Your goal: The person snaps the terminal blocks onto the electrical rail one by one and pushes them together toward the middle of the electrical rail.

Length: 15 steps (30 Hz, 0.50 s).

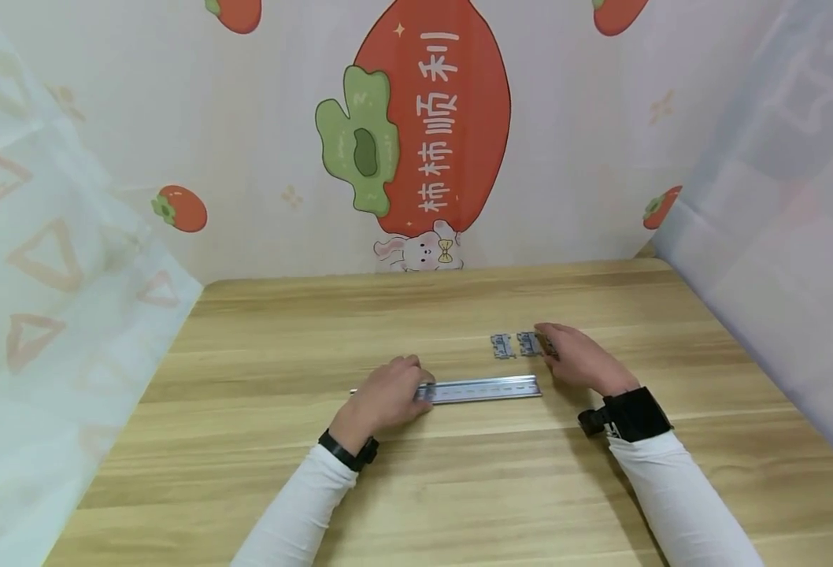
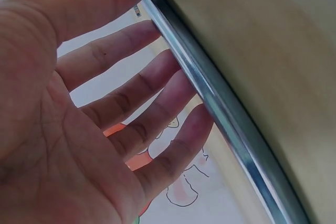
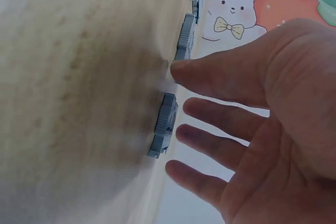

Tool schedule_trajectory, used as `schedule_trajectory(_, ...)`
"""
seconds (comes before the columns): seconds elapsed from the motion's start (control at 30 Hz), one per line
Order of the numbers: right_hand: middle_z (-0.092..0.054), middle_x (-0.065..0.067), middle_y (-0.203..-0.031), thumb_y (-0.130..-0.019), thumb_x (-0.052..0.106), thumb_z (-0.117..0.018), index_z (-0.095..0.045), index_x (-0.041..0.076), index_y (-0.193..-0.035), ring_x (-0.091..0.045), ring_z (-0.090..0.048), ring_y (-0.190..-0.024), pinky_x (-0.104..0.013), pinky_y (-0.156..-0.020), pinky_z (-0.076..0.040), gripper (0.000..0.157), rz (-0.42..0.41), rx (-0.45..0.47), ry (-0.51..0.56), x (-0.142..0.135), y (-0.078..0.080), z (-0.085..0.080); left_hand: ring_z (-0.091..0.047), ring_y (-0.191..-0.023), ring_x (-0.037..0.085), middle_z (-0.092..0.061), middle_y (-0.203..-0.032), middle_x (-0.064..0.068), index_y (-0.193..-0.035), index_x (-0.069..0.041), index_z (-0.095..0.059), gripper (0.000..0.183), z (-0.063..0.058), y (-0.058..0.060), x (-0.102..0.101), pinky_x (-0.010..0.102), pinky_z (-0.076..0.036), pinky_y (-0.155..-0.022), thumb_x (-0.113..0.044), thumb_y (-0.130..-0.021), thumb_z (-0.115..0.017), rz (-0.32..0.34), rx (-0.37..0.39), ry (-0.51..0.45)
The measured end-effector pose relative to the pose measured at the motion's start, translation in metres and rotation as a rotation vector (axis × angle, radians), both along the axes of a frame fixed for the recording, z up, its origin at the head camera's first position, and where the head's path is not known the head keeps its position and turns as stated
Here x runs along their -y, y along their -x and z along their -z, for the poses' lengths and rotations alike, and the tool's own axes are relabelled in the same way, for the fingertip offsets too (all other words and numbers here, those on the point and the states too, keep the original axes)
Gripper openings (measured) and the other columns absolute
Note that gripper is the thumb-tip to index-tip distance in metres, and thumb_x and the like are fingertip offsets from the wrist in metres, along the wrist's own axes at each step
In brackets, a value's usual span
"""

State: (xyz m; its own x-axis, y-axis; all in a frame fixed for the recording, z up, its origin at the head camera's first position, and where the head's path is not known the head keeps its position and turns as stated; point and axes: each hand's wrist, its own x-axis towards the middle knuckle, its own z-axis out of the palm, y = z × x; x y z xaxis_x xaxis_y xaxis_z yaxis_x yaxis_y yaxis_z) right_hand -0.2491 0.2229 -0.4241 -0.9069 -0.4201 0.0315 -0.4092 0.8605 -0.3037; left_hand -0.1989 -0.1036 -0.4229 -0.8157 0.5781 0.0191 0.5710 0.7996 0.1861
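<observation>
A slotted metal DIN rail (image 1: 483, 390) lies flat across the middle of the table. My left hand (image 1: 391, 394) grips its left part, thumb along the near edge and fingertips on the far edge; the left wrist view shows those fingers (image 2: 157, 85) against the rail. Beyond the rail's right end are small grey terminal blocks in a row: a left one (image 1: 502, 346), a middle one (image 1: 528, 343) and a right one (image 3: 166, 119). Over the right block my right hand (image 1: 579, 358) hovers, its thumb and fingers spread apart around it without visibly gripping it.
The wood-grain table (image 1: 459, 488) ends at a printed back curtain (image 1: 261, 157) with persimmon drawings. Light fabric hangs at the left side (image 1: 69, 276) and right side (image 1: 764, 197). A black strap with a camera (image 1: 632, 413) is on my right wrist.
</observation>
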Motion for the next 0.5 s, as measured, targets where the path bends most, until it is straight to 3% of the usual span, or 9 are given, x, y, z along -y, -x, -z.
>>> schedule_trajectory(0.27,-0.043,-0.025,-0.132,-0.084,-0.004,-0.045,-0.037,-0.006,-0.134,-0.040,-0.040,-0.123,-0.048,-0.098,-0.031,0.051,0.016,0.004,-0.015,-0.0021,0.0025,-0.0003,-0.044,-0.079,0.013,-0.049,-0.092,-0.005,-0.106,-0.017,-0.066,0.028,-0.0019,0.0012,-0.0014,0.026,-0.038,-0.062,-0.033,-0.083,-0.066,-0.017,0.012,-0.009)
schedule_trajectory(0.5,-0.050,-0.025,-0.121,-0.077,-0.010,-0.046,-0.037,-0.008,-0.133,-0.038,-0.047,-0.112,-0.048,-0.094,-0.035,0.057,0.044,0.006,0.021,-0.0031,0.0046,0.0052,-0.044,-0.079,0.013,-0.052,-0.093,-0.003,-0.107,-0.016,-0.067,0.030,0.0001,0.0006,0.0001,0.026,-0.038,-0.063,-0.032,-0.082,-0.067,-0.022,0.028,-0.016)
